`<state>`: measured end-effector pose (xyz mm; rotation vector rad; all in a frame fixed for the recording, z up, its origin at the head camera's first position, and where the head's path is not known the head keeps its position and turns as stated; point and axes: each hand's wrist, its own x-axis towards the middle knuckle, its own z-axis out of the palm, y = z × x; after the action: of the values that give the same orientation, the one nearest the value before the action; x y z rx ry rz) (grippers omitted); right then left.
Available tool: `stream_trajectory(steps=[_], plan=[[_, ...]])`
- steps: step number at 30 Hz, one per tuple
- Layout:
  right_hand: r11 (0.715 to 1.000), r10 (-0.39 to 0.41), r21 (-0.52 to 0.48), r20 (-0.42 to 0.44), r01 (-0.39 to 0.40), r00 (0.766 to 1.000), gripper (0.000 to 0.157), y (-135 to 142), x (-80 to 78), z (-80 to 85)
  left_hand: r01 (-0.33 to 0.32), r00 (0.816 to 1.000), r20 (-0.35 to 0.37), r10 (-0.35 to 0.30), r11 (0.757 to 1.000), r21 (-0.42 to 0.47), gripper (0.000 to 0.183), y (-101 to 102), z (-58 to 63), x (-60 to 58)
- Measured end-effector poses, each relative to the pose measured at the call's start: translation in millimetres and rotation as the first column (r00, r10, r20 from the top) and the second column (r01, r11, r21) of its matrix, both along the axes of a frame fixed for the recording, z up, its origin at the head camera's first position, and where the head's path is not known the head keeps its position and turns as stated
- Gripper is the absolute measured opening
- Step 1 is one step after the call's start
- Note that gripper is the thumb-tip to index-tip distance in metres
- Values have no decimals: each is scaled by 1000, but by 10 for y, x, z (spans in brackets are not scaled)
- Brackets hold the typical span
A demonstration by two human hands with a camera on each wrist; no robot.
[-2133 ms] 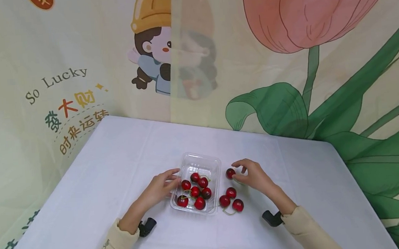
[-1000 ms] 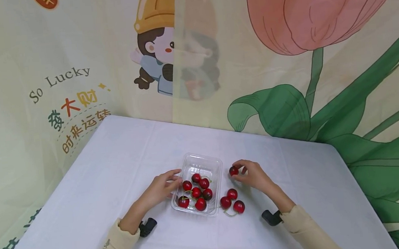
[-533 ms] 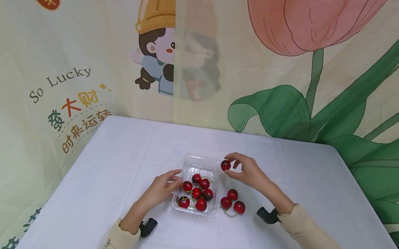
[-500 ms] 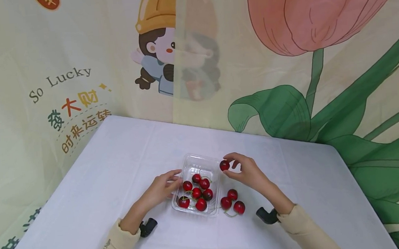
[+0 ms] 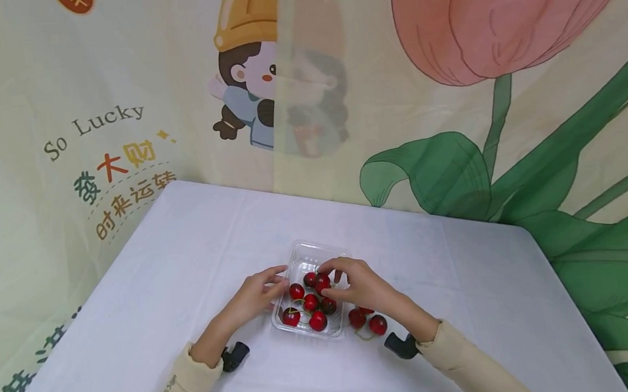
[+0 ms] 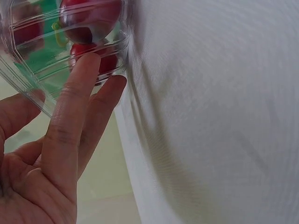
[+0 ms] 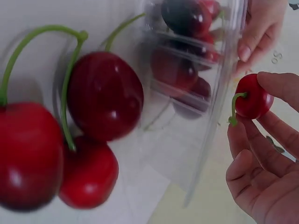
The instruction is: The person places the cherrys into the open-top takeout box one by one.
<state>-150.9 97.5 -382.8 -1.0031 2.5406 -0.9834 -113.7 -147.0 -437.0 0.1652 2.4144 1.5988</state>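
My right hand (image 5: 363, 285) pinches a dark red cherry (image 5: 322, 280) between thumb and fingertips, over the clear plastic container (image 5: 300, 256). In the right wrist view this cherry (image 7: 254, 97) shows a short green stem hanging down. Several red cherries (image 5: 318, 321) lie inside the container, mostly toward its near end. At the container's left wall, my left hand (image 5: 252, 295) has its extended fingers against the plastic. The left wrist view shows those fingers (image 6: 70, 109) straight along the ribbed side, with cherries behind it.
Three loose cherries (image 5: 378, 325) with green stems lie just right of the container, partly under my right forearm. A white cloth (image 5: 212, 227) covers the table. A printed curtain (image 5: 345, 175) hangs along its far edge.
My right hand has taken a cherry from the table right of the container, lifted it and carried it left over the container. My left hand has stayed at the container's side.
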Motion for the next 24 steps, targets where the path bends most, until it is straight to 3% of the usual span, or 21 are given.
stream_trajectory(steps=[4,9,24], plan=[[999,49,3,41,-49,998,35,-97,-2,-59,21,1000,2,-21,1000,15,49,1,-9,-4],[997,71,26,8,-71,997,35,-180,-11,-133,52,999,-11,-52,998,26,50,2,-28,-12],[997,60,39,2,-60,998,39,-200,-16,-238,45,999,-18,-45,999,1,50,4,-6,-2]])
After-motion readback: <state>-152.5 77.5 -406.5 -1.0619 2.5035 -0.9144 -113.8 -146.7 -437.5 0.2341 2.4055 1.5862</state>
